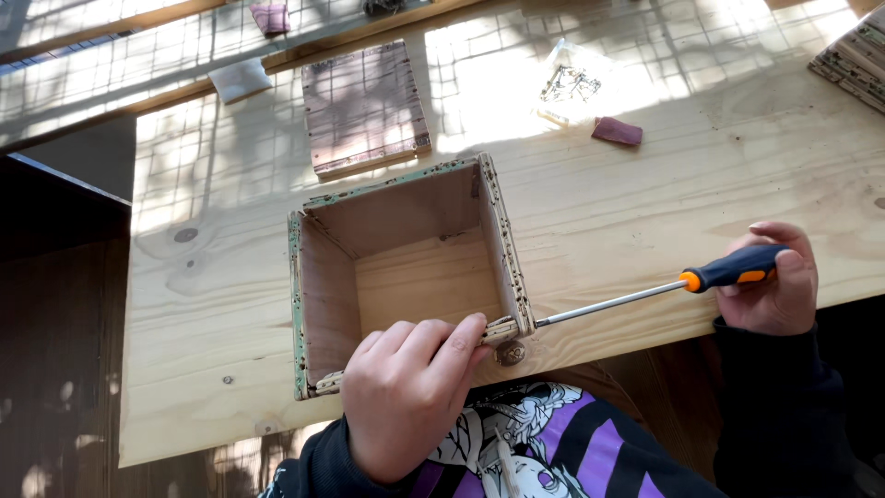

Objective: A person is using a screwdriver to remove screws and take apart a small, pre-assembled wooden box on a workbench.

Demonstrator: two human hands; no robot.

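Observation:
An open-topped plywood box (332, 295) with worn green-edged walls stands on a pale wooden table (645, 212). My left hand (410, 387) presses down on the box's near wall, fingers curled over its rim. My right hand (774, 281) grips the black and orange handle of a long screwdriver (645, 295). Its steel shaft runs left, and the tip meets the outside of the box's near right corner.
A square plywood panel (364, 106) lies flat behind the box. A clear bag of small hardware (572, 83) and a small reddish block (616, 131) sit at the back right. Stacked boards (853, 60) fill the far right corner. The table's near edge runs under my arms.

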